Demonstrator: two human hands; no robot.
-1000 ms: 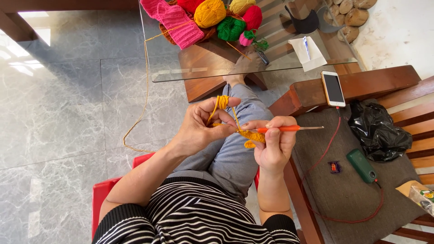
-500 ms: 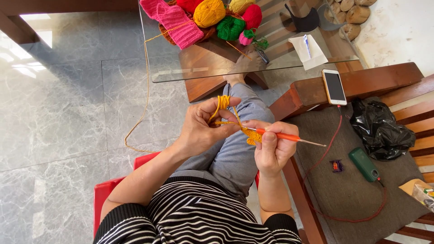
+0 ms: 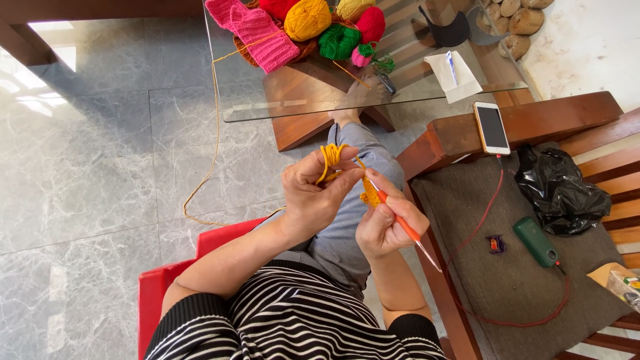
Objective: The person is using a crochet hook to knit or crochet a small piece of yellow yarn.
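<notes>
Yarn (image 3: 215, 127), orange, trails across the floor left of the hands and rises to the left hand (image 3: 312, 200), whose fingers (image 3: 337, 183) are curled shut with loops of it wound over them. Just right, a small orange crocheted piece (image 3: 370, 193) sits between both hands. Right hand (image 3: 387, 227): fingers closed around an orange crochet hook (image 3: 407, 230), tip at the piece. Beyond the fingers, yarn balls (image 3: 307, 19) lie on the glass surface (image 3: 427, 90); farther right, a phone (image 3: 492, 127).
</notes>
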